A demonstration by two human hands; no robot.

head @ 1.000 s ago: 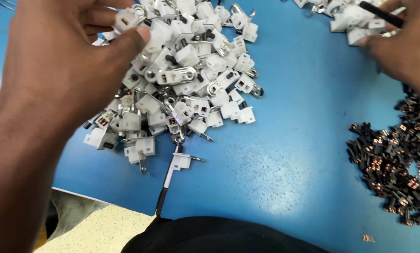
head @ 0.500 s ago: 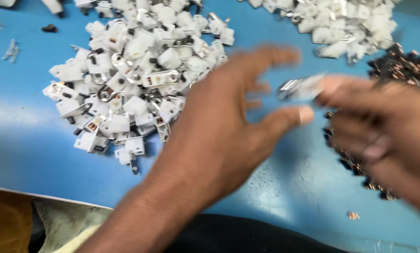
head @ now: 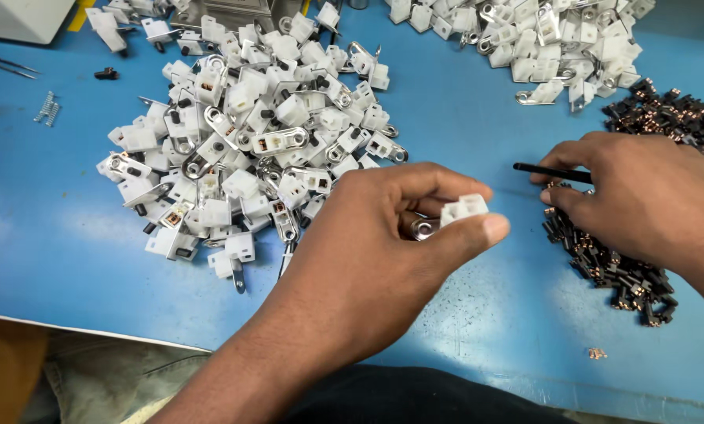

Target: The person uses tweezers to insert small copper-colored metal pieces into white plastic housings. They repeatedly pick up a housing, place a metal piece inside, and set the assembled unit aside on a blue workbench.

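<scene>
Pinching a small white plastic part (head: 463,210) with a metal tab between thumb and fingers of our left hand (head: 375,259) over the blue table (head: 462,118), we grip a thin black tool (head: 552,173) in our right hand (head: 642,200), resting on the dark pile (head: 615,271) at right.
</scene>
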